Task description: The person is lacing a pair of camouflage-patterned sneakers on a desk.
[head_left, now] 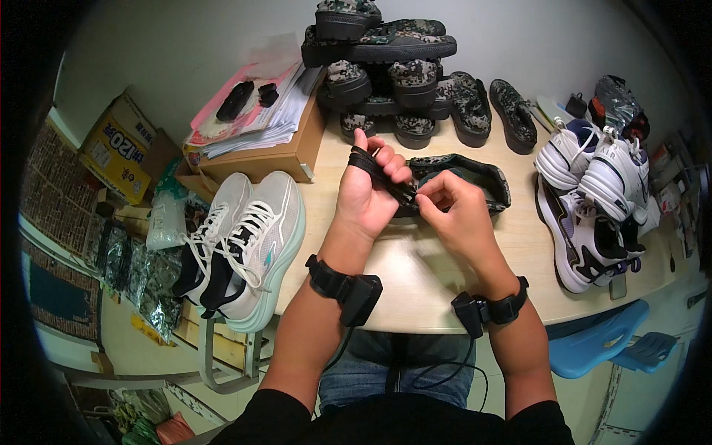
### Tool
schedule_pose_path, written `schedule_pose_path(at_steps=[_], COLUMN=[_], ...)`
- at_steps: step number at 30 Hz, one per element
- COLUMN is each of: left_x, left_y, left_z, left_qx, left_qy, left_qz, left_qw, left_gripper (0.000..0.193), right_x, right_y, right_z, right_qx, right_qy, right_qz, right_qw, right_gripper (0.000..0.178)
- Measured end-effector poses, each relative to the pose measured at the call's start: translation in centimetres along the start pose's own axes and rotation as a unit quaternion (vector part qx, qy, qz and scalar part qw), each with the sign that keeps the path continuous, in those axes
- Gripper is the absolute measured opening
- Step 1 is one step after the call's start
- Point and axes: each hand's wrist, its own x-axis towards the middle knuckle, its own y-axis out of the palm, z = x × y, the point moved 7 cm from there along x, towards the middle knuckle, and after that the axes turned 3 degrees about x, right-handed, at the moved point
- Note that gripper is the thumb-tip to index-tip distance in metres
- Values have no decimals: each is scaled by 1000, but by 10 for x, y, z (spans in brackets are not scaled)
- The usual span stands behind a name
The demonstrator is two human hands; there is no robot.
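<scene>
Your left hand curls its fingers around a black shoelace bundle above the table; your right hand pinches its end between thumb and forefinger. A camouflage shoe lies at twelve o'clock from your right hand, partly hidden. Pale running shoes sit at eight from your left, white sneakers at three from your right.

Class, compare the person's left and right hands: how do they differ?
The left hand shows its palm; the right hand shows its back. Black cord loops across the left hand, while the right hand's fingers pinch at it. Both have black wrist devices.
</scene>
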Motion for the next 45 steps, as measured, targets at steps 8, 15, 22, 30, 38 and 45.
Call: schedule_pose_path(at_steps=[8,15,22,30,38,45], left_x=[-5,-4,-2,-6,-9,-7], left_y=[11,14,5,9,5,6], left_z=[-3,-1,3,7,7,8], left_qx=[33,81,87,568,782,682], left_qy=[3,67,109,26,50,32], left_qz=[104,91,28,57,4,19], left_qw=[994,990,990,820,621,730], left_gripper=[41,40,26,29,25,19], right_x=[0,-1,-2,10,12,11], right_y=[10,21,4,-113,-125,-111], right_z=[3,-10,-7,2,-11,0], right_qx=[121,324,273,168,-153,-322], right_qy=[-28,79,73,0,24,-47], right_qz=[50,24,-71,-213,-129,-129], right_qw=[991,943,957,963,979,937], right_gripper=[23,26,11,10,10,7])
